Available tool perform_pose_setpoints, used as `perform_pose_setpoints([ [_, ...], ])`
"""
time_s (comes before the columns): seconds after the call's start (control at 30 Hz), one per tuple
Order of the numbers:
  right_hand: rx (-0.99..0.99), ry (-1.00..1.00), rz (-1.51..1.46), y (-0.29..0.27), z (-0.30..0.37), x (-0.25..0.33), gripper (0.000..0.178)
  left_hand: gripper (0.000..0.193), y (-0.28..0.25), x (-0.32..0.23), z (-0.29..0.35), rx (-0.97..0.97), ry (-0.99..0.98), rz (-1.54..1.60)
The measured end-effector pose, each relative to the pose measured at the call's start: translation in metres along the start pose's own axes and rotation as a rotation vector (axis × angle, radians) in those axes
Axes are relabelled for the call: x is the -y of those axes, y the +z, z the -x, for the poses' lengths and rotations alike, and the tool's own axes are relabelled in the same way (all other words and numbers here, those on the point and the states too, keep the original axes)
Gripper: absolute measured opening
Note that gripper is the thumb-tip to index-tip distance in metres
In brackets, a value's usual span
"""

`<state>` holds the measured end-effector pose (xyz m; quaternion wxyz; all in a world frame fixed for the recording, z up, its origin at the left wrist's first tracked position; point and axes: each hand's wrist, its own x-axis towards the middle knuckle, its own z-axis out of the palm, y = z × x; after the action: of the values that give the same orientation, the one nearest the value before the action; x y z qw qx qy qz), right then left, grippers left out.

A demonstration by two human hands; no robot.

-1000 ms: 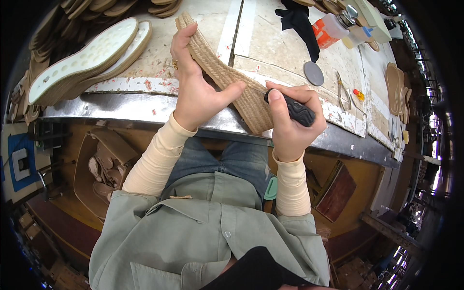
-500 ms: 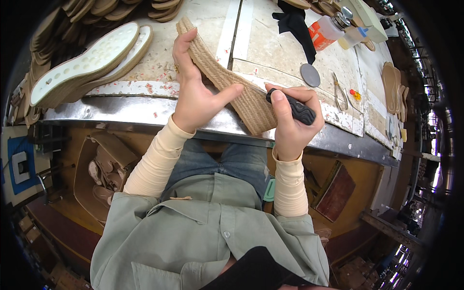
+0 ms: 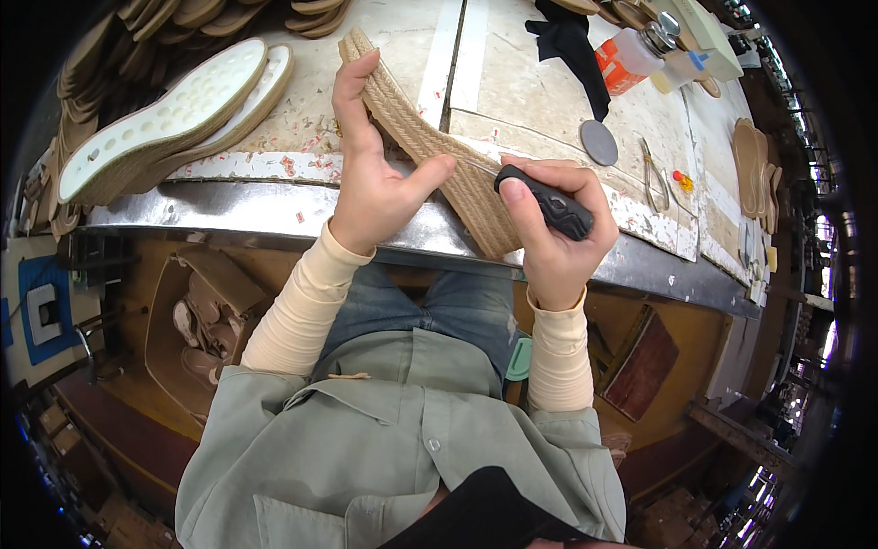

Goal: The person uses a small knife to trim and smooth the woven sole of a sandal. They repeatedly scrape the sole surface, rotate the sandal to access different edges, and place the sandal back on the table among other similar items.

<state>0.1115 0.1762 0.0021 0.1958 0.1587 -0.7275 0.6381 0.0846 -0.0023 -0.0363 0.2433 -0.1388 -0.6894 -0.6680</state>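
A wedge shoe sole (image 3: 416, 123) wrapped in braided tan jute is held up at a slant over the table's front edge. My left hand (image 3: 377, 188) grips it from the left, fingers behind it and thumb on the braided side. In my right hand (image 3: 572, 238) is an awl (image 3: 549, 203) with a thick black handle, the fingers wrapped round it. Its thin metal shaft points left and meets the braid close to my left thumb. Whether the tip goes into the braid I cannot tell.
Two wedge soles (image 3: 165, 119), the upper one with a white top, lie at the left by piled soles (image 3: 165, 18). To the right are a grey disc (image 3: 599, 143), small pliers (image 3: 651, 178), a black cloth (image 3: 576, 59) and a pump bottle (image 3: 626, 62). Below stands a box of shoes (image 3: 174, 320).
My right hand has drawn the awl slightly back and to the right, so its metal shaft now shows. The left hand keeps its hold on the sole. The whole view has shifted a little.
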Motion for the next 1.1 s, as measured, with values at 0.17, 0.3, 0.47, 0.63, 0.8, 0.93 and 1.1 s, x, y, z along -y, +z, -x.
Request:
perform_pose_setpoints([
  [0.17, 0.024, -0.035, 0.040, 0.002, -0.002, 0.000, 0.019, 0.098, -0.002, 0.002, 0.000, 0.002, 0.038, -0.078],
  [0.3, 0.024, -0.041, 0.050, 0.002, -0.003, 0.000, 0.020, 0.096, -0.001, 0.002, 0.001, -0.012, 0.020, -0.072],
  [0.47, -0.005, -0.113, 0.091, 0.006, -0.002, -0.005, 0.020, 0.093, 0.000, 0.005, 0.003, -0.037, 0.049, -0.211],
  [0.63, -0.021, 0.124, -0.028, 0.001, -0.006, 0.008, 0.018, 0.091, 0.002, 0.007, 0.004, -0.051, 0.048, -0.211],
  [0.8, -0.026, 0.122, -0.038, -0.003, -0.003, 0.006, 0.017, 0.092, 0.002, -0.003, 0.003, -0.013, 0.019, -0.074],
  [0.93, -0.023, 0.084, -0.007, -0.001, -0.004, 0.003, 0.017, 0.093, 0.004, -0.005, 0.001, -0.007, 0.032, -0.082],
  [1.1, -0.048, 0.018, 0.071, 0.004, -0.001, 0.002, 0.017, 0.092, 0.006, -0.004, 0.002, -0.030, 0.052, -0.128],
])
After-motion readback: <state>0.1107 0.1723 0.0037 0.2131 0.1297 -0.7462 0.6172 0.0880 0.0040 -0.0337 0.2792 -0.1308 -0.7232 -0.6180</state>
